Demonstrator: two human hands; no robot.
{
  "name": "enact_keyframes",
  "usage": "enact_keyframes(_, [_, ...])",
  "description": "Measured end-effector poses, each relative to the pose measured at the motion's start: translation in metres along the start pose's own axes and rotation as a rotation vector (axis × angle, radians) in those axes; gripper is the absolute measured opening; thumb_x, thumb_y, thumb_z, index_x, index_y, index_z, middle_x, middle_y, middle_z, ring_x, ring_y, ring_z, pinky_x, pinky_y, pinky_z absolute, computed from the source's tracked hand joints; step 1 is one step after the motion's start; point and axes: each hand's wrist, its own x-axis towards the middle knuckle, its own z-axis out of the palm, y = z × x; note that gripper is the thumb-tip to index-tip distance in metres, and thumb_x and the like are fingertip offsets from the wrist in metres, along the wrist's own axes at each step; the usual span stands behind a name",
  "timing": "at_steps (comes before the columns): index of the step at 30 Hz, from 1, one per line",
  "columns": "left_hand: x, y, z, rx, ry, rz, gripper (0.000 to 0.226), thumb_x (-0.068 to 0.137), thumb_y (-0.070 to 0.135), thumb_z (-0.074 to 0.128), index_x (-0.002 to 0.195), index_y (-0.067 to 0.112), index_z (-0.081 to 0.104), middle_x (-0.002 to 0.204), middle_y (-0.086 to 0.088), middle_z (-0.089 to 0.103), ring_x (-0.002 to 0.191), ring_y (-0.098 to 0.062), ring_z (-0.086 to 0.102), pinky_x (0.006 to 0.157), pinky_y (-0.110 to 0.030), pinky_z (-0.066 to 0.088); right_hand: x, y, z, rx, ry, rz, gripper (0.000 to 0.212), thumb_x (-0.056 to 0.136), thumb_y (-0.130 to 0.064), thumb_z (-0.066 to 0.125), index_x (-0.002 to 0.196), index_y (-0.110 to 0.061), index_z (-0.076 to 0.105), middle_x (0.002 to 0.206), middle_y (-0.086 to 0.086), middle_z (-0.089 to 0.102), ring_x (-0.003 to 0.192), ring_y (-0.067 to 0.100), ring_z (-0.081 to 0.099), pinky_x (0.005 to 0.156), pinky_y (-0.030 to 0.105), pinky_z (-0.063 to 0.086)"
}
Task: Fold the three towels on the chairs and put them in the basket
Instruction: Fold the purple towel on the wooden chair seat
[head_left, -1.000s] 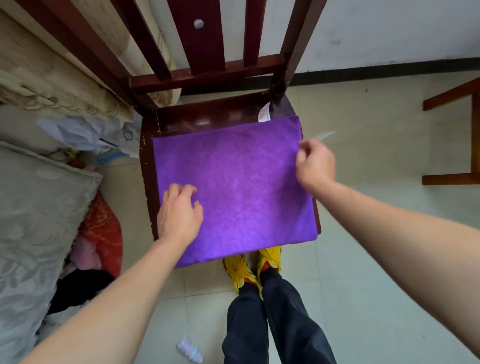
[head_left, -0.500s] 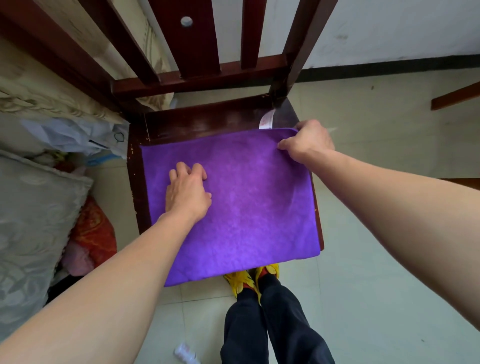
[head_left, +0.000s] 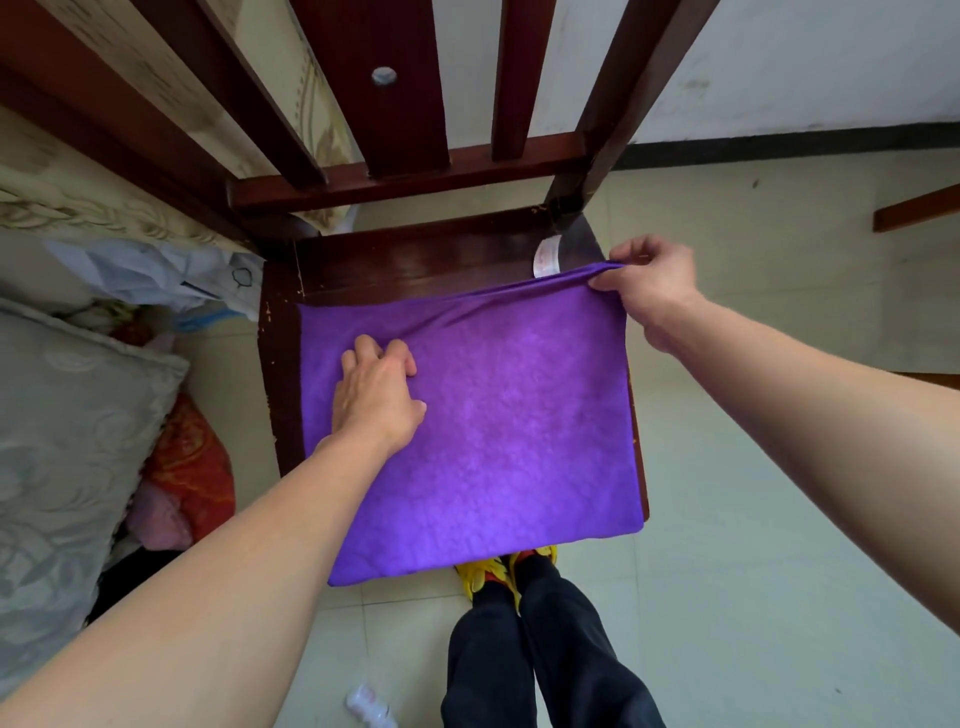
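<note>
A purple towel (head_left: 519, 415) lies spread over the seat of a dark wooden chair (head_left: 415, 260), its near edge hanging over the front. My left hand (head_left: 376, 389) rests on the towel's left part, fingers curled, pressing it down. My right hand (head_left: 649, 280) pinches the towel's far right corner and lifts it a little off the seat, next to a white label (head_left: 546, 257). No basket and no other towels are in view.
The chair's slatted back (head_left: 410, 104) rises ahead. A grey cushion (head_left: 67, 441) and a heap of bags and cloth (head_left: 171, 467) lie at left. Another chair's wooden rail (head_left: 914, 210) shows at right. My legs and yellow shoes (head_left: 509, 566) stand below the seat; a small bottle (head_left: 369, 704) lies on the floor.
My right hand went from the towel's right edge to its far right corner and has pinched and raised it. My left hand slid forward on the towel.
</note>
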Motion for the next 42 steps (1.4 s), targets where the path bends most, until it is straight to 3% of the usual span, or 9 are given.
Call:
enact_keyframes(4, [-0.001, -0.002, -0.001, 0.004, 0.004, 0.034, 0.038, 0.080, 0.023, 0.073, 0.110, 0.020, 0.050, 0.122, -0.007, 0.041, 0.116, -0.027, 0.040, 0.082, -0.036, 0.041, -0.006, 0.006, 0.000, -0.422, 0.229, -0.309, 0.020, 0.080, -0.010, 0.059, 0.093, -0.024, 0.062, 0.090, -0.007, 0.063, 0.091, 0.018, 0.062, 0.083, 0.035, 0.051])
enact_keyframes(8, [-0.001, -0.013, -0.006, -0.087, 0.161, 0.141, 0.038, 0.087, 0.027, 0.065, 0.121, 0.018, 0.054, 0.118, -0.008, 0.047, 0.113, -0.027, 0.044, 0.083, -0.040, 0.044, -0.038, 0.019, 0.028, -0.542, 0.034, -0.723, 0.020, 0.082, -0.015, 0.057, 0.099, -0.021, 0.065, 0.094, 0.001, 0.063, 0.088, 0.023, 0.060, 0.074, 0.035, 0.047])
enact_keyframes(12, [0.029, -0.037, -0.026, -0.025, 0.319, 0.158, 0.046, 0.089, 0.023, 0.060, 0.133, 0.013, 0.053, 0.119, -0.017, 0.047, 0.113, -0.035, 0.044, 0.092, -0.044, 0.043, -0.035, 0.038, 0.051, -0.706, -0.278, -0.688, 0.034, 0.082, -0.017, 0.063, 0.116, -0.021, 0.063, 0.091, -0.004, 0.058, 0.087, 0.022, 0.059, 0.079, 0.037, 0.049])
enact_keyframes(20, [0.047, -0.050, -0.037, 0.125, 0.400, 0.108, 0.034, 0.084, 0.024, 0.064, 0.114, 0.010, 0.062, 0.113, -0.019, 0.049, 0.109, -0.038, 0.046, 0.087, -0.047, 0.044, -0.024, 0.043, 0.058, -0.716, -0.258, -0.663, 0.035, 0.082, -0.016, 0.064, 0.116, -0.023, 0.058, 0.090, -0.003, 0.051, 0.086, 0.017, 0.051, 0.074, 0.032, 0.042])
enact_keyframes(26, [0.020, -0.048, -0.029, -0.032, 0.472, -0.283, 0.035, 0.086, 0.016, 0.058, 0.121, 0.013, 0.055, 0.123, -0.018, 0.048, 0.116, -0.036, 0.045, 0.091, -0.045, 0.038, -0.025, 0.029, 0.059, -0.682, -0.268, -0.511, 0.038, 0.081, -0.013, 0.064, 0.118, -0.018, 0.055, 0.082, -0.003, 0.058, 0.083, 0.020, 0.054, 0.069, 0.026, 0.035])
enact_keyframes(29, [-0.015, -0.052, -0.005, -0.143, 0.411, -0.111, 0.024, 0.081, 0.012, 0.062, 0.105, 0.011, 0.059, 0.107, -0.018, 0.054, 0.104, -0.037, 0.051, 0.088, -0.047, 0.044, -0.047, 0.040, 0.048, -0.689, -0.152, -0.497, 0.029, 0.082, -0.015, 0.059, 0.110, -0.017, 0.059, 0.095, 0.004, 0.062, 0.089, 0.023, 0.058, 0.078, 0.032, 0.046])
enact_keyframes(33, [-0.082, -0.057, 0.045, -0.281, 0.062, -0.114, 0.012, 0.082, 0.022, 0.067, 0.091, 0.017, 0.062, 0.083, -0.005, 0.062, 0.085, -0.030, 0.061, 0.072, -0.039, 0.051, -0.100, 0.102, 0.019, -0.598, -0.188, -0.240, 0.008, 0.080, -0.015, 0.064, 0.084, -0.022, 0.062, 0.070, -0.003, 0.063, 0.076, 0.025, 0.063, 0.072, 0.033, 0.050])
enact_keyframes(38, [-0.134, -0.081, 0.087, -0.546, 0.062, -0.513, 0.015, 0.078, 0.018, 0.074, 0.079, 0.017, 0.059, 0.076, -0.009, 0.065, 0.085, -0.033, 0.065, 0.079, -0.038, 0.052, -0.153, 0.182, -0.032, -0.463, -0.005, 0.201, 0.008, 0.081, -0.016, 0.065, 0.073, -0.016, 0.063, 0.070, 0.001, 0.066, 0.071, 0.025, 0.062, 0.064, 0.031, 0.048])
enact_keyframes(42, [-0.150, -0.102, 0.100, -0.861, 0.091, -0.891, 0.026, 0.073, 0.009, 0.079, 0.085, 0.009, 0.055, 0.096, -0.015, 0.066, 0.078, -0.027, 0.061, 0.074, -0.035, 0.050, -0.166, 0.218, -0.050, -0.117, 0.127, 0.498, 0.030, 0.083, -0.004, 0.060, 0.112, -0.012, 0.059, 0.087, 0.008, 0.065, 0.080, 0.024, 0.061, 0.075, 0.042, 0.053])
